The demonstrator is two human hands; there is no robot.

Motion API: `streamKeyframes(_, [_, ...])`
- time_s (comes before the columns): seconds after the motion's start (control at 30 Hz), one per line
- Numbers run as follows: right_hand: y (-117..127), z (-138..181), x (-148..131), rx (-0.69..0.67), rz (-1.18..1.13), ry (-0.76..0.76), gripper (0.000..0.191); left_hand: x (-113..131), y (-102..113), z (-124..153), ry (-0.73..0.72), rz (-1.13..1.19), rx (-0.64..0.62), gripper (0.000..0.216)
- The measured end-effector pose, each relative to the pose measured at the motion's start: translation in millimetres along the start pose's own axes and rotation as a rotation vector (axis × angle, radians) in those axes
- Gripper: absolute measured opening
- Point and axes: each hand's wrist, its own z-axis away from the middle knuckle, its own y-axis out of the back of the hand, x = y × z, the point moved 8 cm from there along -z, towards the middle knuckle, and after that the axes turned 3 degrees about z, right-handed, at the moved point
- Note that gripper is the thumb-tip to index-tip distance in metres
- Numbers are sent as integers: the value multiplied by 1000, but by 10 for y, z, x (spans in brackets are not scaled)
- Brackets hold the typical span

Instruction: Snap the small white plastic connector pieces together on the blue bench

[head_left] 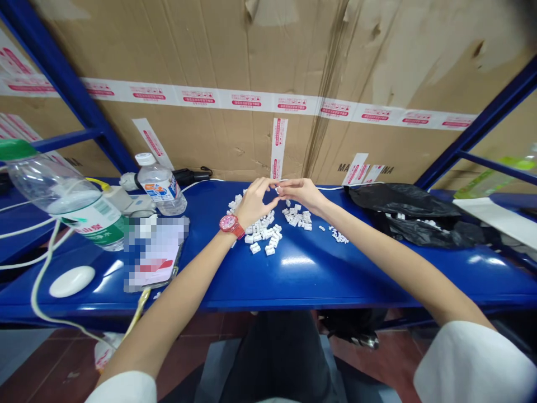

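My left hand, with a pink watch on its wrist, and my right hand meet fingertip to fingertip above the blue shelf. Together they pinch a small white plastic piece. Just below the hands lie two heaps of the same white pieces, one under the left hand and one under the right. A few more pieces are scattered to the right.
A black plastic bag with white pieces lies at the right. At the left stand two water bottles, a phone, a white oval pad and cables. Taped cardboard walls the back.
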Motion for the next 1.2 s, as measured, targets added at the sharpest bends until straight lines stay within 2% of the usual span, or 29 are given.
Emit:
streamKeyframes(0.07, [51,111,60,16,-191,-134,17,88,-19,7,-9,-7,34,15])
streamKeyframes(0.17, [108,242,87,63,-210,-198,21,189,-99,24,-27,-34,38,7])
streamKeyframes(0.43, [279,597,-75,261,8,-2,40,432,-243,12,-102,-37,-17,1])
streamKeyframes(0.57, [357,754,-112,300,85,38,41,540,-320,5,-114,-21,-60,2])
streamKeyframes(0.77, [710,1002,-10,391,198,23,32,386,-245,18,-48,20,13,8])
streamKeyframes(0.9, [875,1181,9,356,464,35,22,314,-253,22,-45,36,0,9])
streamKeyframes(1.03, [843,1222,-72,292,741,61,21,426,-370,27,-114,5,-97,5])
streamKeyframes(1.2, [560,955,-146,200,446,76,35,597,-440,47,-208,-83,-161,7])
